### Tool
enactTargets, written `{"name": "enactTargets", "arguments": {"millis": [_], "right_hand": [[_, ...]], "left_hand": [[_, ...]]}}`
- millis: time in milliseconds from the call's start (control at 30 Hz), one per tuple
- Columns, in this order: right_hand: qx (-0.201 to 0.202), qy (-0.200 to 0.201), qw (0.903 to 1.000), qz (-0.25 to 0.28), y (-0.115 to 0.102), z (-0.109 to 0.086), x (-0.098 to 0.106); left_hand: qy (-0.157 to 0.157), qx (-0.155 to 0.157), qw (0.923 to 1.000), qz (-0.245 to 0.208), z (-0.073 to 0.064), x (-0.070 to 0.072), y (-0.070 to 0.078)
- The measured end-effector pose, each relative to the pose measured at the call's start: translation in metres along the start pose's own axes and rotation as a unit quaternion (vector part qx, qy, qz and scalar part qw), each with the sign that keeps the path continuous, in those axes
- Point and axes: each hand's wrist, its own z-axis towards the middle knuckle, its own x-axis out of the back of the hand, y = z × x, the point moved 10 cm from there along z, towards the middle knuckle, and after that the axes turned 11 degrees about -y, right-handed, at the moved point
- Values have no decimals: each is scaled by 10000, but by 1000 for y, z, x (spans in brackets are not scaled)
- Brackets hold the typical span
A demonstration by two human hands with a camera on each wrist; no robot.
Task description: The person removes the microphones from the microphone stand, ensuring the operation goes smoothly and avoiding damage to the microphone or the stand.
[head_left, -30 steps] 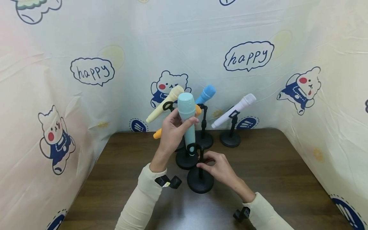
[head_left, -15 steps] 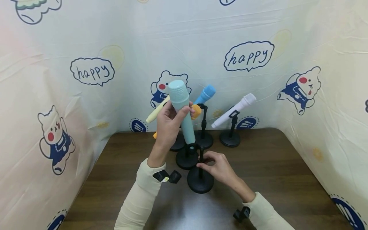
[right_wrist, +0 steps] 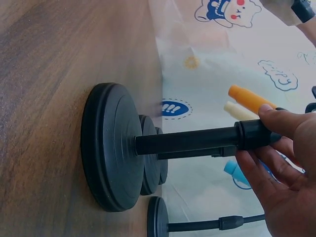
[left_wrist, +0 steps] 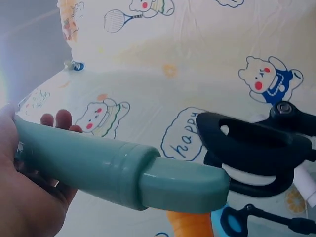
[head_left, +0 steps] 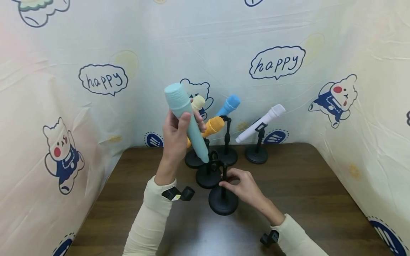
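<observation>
My left hand (head_left: 175, 137) grips a mint-green microphone (head_left: 192, 131) in mid-air, its head tilted up and to the left. In the left wrist view, the microphone's narrow tail (left_wrist: 185, 187) lies close beside a black stand clip (left_wrist: 252, 143); I cannot tell whether they touch. My right hand (head_left: 241, 185) pinches the pole of the front black microphone stand (head_left: 223, 202) between thumb and fingers. Seen from the right wrist, the fingers are at the collar (right_wrist: 252, 135) high on that pole, and the round base (right_wrist: 111, 148) rests on the table.
Behind stands another black stand (head_left: 208, 178). Farther back, stands hold an orange microphone (head_left: 214, 125), a blue microphone (head_left: 230, 104) and a lavender microphone (head_left: 261, 122). A cream microphone (head_left: 198, 102) is partly hidden. A printed cloth (head_left: 144, 42) surrounds the wooden table (head_left: 288, 188).
My left hand has drawn the mint-green microphone up and left, its tail coming away from the front stand's clip, and tilted it. My right hand keeps its hold on the pole.
</observation>
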Motion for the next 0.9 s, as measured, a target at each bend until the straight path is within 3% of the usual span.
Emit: {"name": "enactTargets", "arguments": {"millis": [167, 533, 900], "right_hand": [[-65, 11, 10000, -6, 0, -1, 0], [151, 21, 9996, -225, -3, 0, 1], [-244, -145, 9991, -330, 2, -3, -3]], "left_hand": [[47, 119, 9998, -133, -5, 12, 0], [312, 383, 9971, 581, -22, 43, 3], [498, 787, 9910, 962, -48, 80, 2]]}}
